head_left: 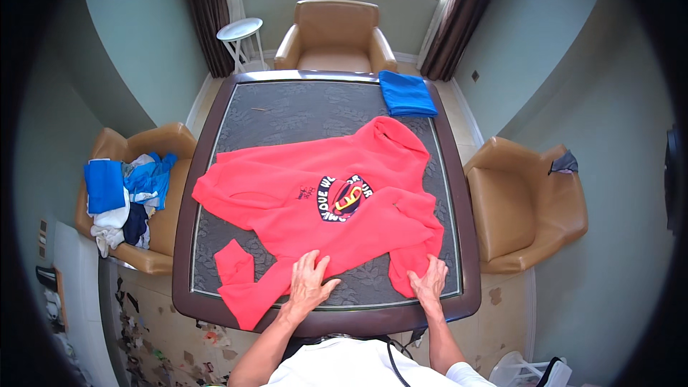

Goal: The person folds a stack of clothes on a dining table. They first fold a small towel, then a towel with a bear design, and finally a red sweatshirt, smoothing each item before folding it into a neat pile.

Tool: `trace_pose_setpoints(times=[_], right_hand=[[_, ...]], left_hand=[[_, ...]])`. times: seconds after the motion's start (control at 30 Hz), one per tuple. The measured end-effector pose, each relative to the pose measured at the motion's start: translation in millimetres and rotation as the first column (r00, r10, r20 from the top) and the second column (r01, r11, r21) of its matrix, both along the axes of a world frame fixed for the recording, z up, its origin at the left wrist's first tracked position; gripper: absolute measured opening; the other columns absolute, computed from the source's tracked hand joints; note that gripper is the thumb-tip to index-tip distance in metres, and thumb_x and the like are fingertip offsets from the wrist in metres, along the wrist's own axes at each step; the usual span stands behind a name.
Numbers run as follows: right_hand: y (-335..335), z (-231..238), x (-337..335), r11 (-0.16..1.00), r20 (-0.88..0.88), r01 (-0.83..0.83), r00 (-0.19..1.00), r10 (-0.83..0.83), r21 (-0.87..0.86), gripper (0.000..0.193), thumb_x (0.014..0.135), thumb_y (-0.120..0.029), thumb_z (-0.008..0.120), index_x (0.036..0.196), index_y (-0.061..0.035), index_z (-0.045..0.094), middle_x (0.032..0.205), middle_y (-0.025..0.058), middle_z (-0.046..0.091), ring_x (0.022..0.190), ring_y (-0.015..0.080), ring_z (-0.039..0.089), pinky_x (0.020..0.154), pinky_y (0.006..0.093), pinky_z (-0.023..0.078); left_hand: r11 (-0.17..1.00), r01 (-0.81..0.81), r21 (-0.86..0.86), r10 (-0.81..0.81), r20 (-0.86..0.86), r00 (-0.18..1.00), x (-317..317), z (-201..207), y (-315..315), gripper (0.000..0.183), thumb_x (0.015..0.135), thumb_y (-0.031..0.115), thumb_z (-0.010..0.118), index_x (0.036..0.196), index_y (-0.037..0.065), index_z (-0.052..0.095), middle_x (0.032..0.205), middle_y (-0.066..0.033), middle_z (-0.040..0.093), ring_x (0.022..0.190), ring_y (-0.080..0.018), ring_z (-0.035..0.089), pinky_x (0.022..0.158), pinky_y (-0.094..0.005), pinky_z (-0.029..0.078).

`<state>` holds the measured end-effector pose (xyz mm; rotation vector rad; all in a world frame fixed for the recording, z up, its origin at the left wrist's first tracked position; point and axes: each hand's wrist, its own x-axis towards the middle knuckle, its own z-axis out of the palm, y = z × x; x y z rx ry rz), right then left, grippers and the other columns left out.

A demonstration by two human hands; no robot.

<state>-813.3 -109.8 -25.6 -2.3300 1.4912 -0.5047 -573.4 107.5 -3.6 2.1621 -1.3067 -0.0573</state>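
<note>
Spreading over the middle and near part of the dark table point(287, 104), the red sweatshirt point(294, 165) lay with its printed front up. From my remote seat I judged the laying-out mostly done: the body was broad and fairly flat, with no fold across it. What seemed left was the rumpled right-hand end and a bent sleeve point(236, 279) running past the table's near-left edge.

My left hand point(308, 281) rested palm down by the near edge of the fabric, fingers loosely spread and gripping nothing. My right hand point(428, 283) lay on the near-right portion, fingers curled; I could not tell whether they pinched the cloth.

The red fabric looked thick, soft and matte, rising in rounded ridges. Its dark print sat as a rough oval with a yellow centre. Under it, the tabletop showed a leafy pattern inside a glossy brown border. A blue cloth point(407, 93) sat folded into a neat block at the far-right corner, and a loose pile of clothes point(136, 222) filled part of the smooth tan chair point(175, 208) on the left.
</note>
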Motion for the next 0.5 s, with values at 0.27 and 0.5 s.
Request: trace_pose_setpoints(times=[0.27,0.5], right_hand=[[-59.9,15.9,-37.7,0.98,0.224,-0.17,0.964,0.143,0.106,0.033,0.072,-0.012,0.071,0.104,-0.0054,0.068,0.095,0.02,0.067,0.09,0.0411,0.066,0.081,0.0471,0.054],[-130.3,29.1,-135.0,0.993,0.154,-0.1,0.984,0.088,0.068,0.023,0.073,-0.006,0.067,0.096,-0.0063,0.069,0.093,0.0158,0.067,0.09,0.0355,0.067,0.081,0.0434,0.054]], left_hand=[[0.997,-0.04,-0.073,0.046,0.091,0.995,-6.5,-31.9,-23.9,0.028,0.069,-0.001,0.068,0.097,0.006,0.068,0.088,-0.0118,0.06,0.083,-0.0347,0.059,0.071,-0.0487,0.049],[0.98,0.125,0.156,-0.104,-0.134,0.986,-72.9,-12.5,-13.6,0.02,0.068,0.004,0.067,0.088,0.006,0.068,0.079,-0.0143,0.065,0.078,-0.0361,0.065,0.068,-0.0483,0.053]])
